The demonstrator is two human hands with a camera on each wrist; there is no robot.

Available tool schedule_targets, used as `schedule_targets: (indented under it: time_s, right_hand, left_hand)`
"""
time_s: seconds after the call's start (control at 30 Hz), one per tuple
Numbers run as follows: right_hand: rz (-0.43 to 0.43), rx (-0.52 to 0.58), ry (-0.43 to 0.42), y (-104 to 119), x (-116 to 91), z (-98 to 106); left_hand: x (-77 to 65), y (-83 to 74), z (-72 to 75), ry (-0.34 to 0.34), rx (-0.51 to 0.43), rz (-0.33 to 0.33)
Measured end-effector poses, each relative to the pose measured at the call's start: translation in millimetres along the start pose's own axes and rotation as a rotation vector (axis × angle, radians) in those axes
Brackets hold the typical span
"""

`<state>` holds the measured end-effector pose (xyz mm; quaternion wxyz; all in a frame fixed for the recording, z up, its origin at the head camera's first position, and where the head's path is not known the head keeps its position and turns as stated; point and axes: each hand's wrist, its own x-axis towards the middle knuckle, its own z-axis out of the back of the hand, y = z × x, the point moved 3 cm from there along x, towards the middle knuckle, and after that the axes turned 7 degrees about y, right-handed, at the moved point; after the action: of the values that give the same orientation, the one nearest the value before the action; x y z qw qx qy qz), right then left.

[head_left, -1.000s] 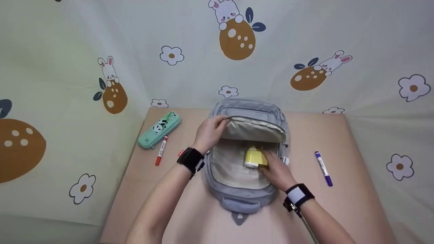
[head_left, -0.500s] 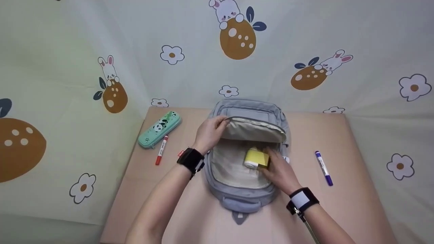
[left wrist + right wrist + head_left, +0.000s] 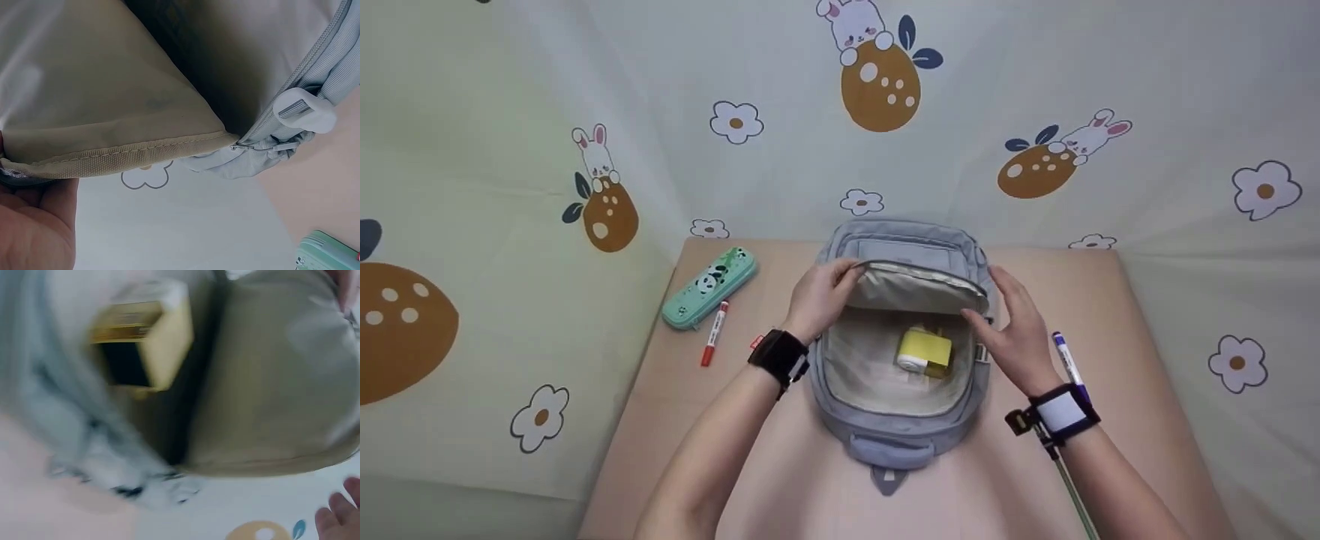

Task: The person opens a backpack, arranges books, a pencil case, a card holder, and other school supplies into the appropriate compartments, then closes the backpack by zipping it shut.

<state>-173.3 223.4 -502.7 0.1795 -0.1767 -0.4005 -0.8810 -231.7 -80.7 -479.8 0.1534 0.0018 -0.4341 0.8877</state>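
Note:
A grey backpack (image 3: 892, 435) lies on the table with its main compartment unzipped and its flap (image 3: 922, 289) raised. The left hand (image 3: 819, 296) pinches the flap's edge between thumb and fingers; in the left wrist view that hand (image 3: 42, 230) sits under the trim. Inside rests a yellow-and-white box-like item (image 3: 924, 349), which the right wrist view shows blurred, with a dark panel. The right hand (image 3: 1020, 345) is beside the flap's right side, thumb and fingers spread, holding nothing; whether it touches the fabric is unclear.
Left of the backpack lie a green panda pencil case (image 3: 711, 288) and a red marker (image 3: 715, 334). A purple marker (image 3: 1069, 364) lies to the right, partly behind the right wrist strap. Patterned cloth (image 3: 780, 172) hangs behind the table (image 3: 660, 450).
The right hand has let go of the yellow-and-white item and moved out of the compartment, up and right to the flap's side. The left hand keeps its hold on the flap.

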Motion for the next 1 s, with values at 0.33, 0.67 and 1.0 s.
schedule_targets:
  time_s: [0.33, 0.67, 1.0]
  right_hand:
    - [-0.111, 0.096, 0.211, 14.3, 38.5, -18.9]
    - [-0.173, 0.096, 0.145, 13.3, 39.7, -23.7]
    - [-0.214, 0.116, 0.162, 12.3, 37.4, -26.1]
  left_hand:
    - [-0.9, 1.6, -1.7, 0.011, 0.010, -0.014]
    - [-8.4, 14.5, 5.6, 0.127, -0.056, -0.041]
    - [-34.3, 107.2, 56.6, 0.132, 0.094, 0.090]
